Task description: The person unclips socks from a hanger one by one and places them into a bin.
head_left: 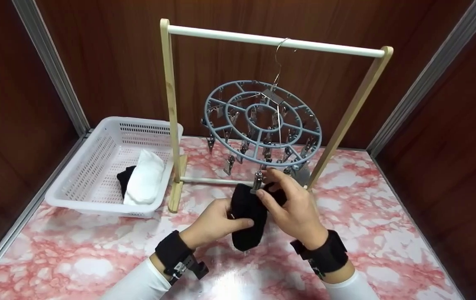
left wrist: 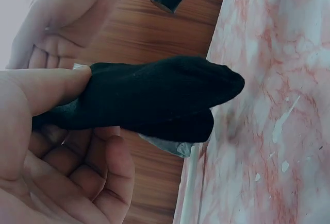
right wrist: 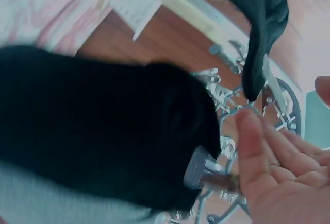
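My left hand (head_left: 215,223) pinches a black sock (head_left: 248,233) between thumb and fingers below the front of the round blue-grey clip hanger (head_left: 256,156). In the left wrist view, the sock (left wrist: 165,87) extends past the thumb. A metal clip (head_left: 257,182) overlaps its upper end in the head view. Beside this clip is my right hand (head_left: 298,208), thumb and forefinger spread with the tips close to it. Another black sock (right wrist: 103,126) fills much of the right wrist view, its edge caught in a metal clip (right wrist: 198,170); the right hand (right wrist: 286,167) partly covers that sock from above.
The hanger hooks over the white rail (head_left: 238,36) of a wooden-legged stand. At left, a white plastic basket (head_left: 69,175) contains a white sock-like piece (head_left: 144,179) and a black cloth piece (head_left: 125,178). Several metal clips dangle from the hanger. Brown panels (head_left: 117,62) surround the marbled tabletop (head_left: 371,221).
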The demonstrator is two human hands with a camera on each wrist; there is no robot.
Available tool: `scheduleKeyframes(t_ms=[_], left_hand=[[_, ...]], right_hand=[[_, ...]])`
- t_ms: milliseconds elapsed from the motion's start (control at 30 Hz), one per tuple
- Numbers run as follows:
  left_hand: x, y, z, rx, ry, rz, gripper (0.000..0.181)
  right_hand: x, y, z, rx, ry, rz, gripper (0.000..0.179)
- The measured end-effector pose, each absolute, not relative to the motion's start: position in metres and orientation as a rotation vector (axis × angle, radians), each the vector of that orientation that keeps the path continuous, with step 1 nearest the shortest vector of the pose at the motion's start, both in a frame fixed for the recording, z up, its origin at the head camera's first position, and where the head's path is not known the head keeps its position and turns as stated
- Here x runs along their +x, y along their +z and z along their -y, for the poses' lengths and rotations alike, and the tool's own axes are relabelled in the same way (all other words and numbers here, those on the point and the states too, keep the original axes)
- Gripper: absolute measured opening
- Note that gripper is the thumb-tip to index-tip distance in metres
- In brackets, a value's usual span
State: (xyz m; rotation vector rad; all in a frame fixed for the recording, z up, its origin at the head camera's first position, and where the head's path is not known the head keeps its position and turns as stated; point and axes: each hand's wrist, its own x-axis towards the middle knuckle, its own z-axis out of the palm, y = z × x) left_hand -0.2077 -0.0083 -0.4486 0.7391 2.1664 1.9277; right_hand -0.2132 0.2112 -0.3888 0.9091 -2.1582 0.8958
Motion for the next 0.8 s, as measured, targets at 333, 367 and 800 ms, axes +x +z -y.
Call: scheduleKeyframes(t_ms=[333,367,800], left_hand=[[-0.2091,-0.4525,0.0080,0.722,1.904,-2.245,0.025],[-0.2092,-0.4523,0.0080,0.719,1.900,-2.255,0.025],[-0.2069,-0.4490,0.0086,0.750,1.880,-2.266,0.019]], right_hand=[[-0.2117,-0.3846,-0.2089,0.780,1.549,2.235,0.042],[-0.2120,-0.3837,-0.2087,0.764,1.610,2.224,0.040],[-0.2131,-0.3817,-0.2086,0.629,1.829,2.220,0.025]])
